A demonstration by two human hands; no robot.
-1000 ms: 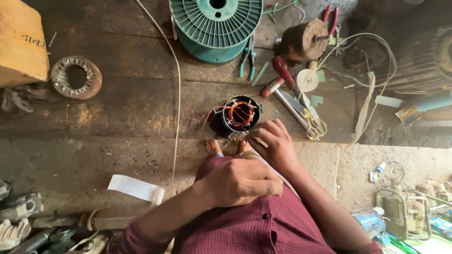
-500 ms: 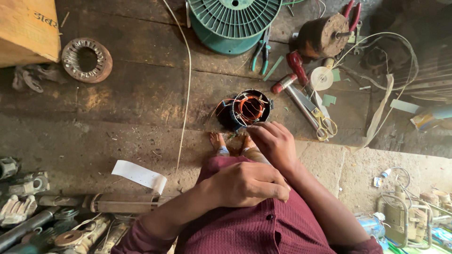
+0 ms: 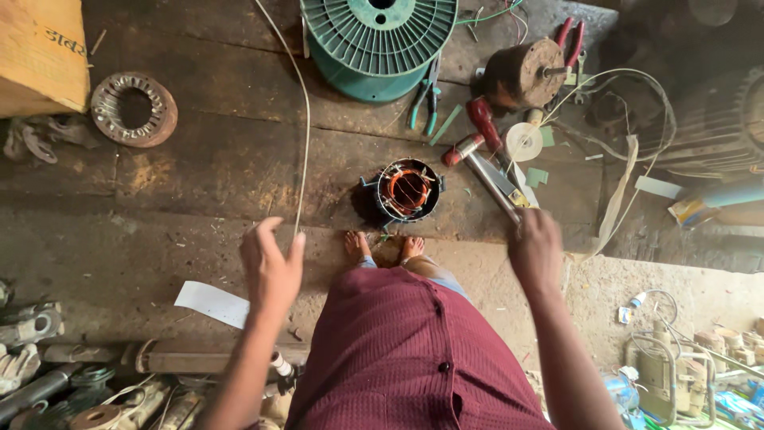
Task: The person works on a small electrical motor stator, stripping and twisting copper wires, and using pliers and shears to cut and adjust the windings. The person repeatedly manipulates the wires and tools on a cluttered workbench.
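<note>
Below, left hand (image 3: 270, 267) fingers spread wide, right hand (image 3: 535, 251) curled, round copper-wound stator (image 3: 407, 189) between.

Ahead of my left-hand fingers (image 3: 274, 239) a thin pale wire (image 3: 302, 119) looks smooth and matt; beyond both hands I see the stator (image 3: 407, 189), dark dull metal outside, with glossy copper windings inside; just past my right-hand fingers (image 3: 529, 227) lies a bright metal tube (image 3: 489, 177), slightly shiny; farther off the ribbed green spool (image 3: 378, 40) looks like smooth plastic; the floor (image 3: 199, 167) is rough, stained, dusty; beside my left wrist a white paper slip (image 3: 211, 304) is matt; my maroon shirt (image 3: 398, 358) is textured woven cloth.
</note>
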